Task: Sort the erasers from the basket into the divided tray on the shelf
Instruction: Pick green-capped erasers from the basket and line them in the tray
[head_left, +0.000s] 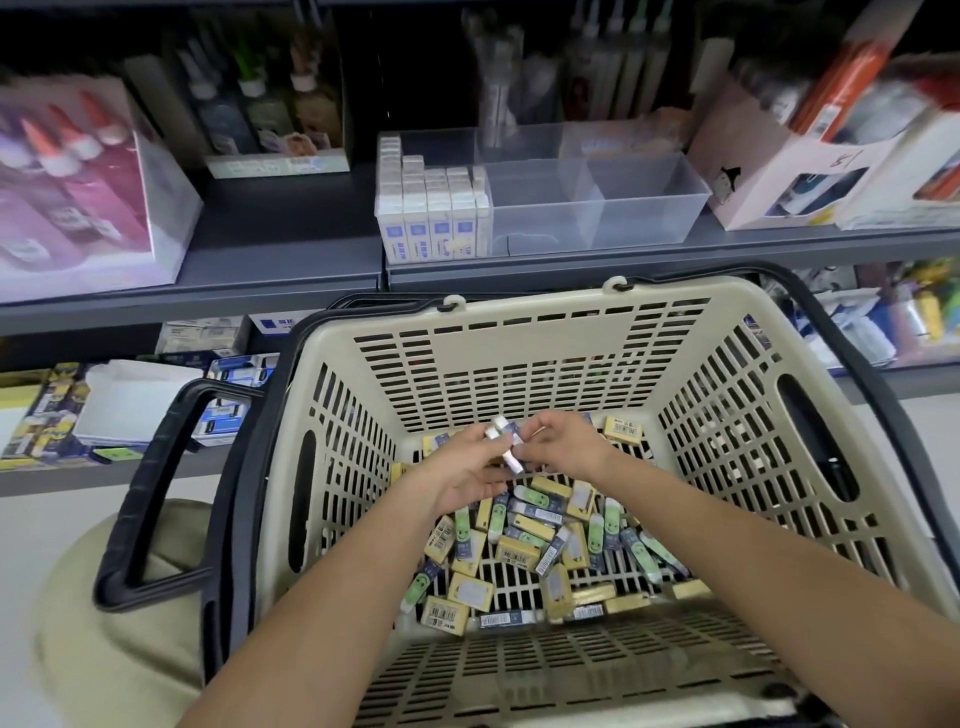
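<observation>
A beige plastic basket with black handles holds several loose erasers in yellow, green and dark blue wrappers. Both hands are inside it near the far wall. My left hand holds a small bunch of white and blue erasers, and my right hand pinches the same bunch from the right. On the shelf behind stands the clear divided tray. Its left compartment is packed with upright white and blue erasers; the other compartments look bare.
A pink box of glue bottles stands at the left of the shelf, and a pink carton stands right of the tray. Boxed stationery fills the lower shelf. My knee in beige cloth is left of the basket.
</observation>
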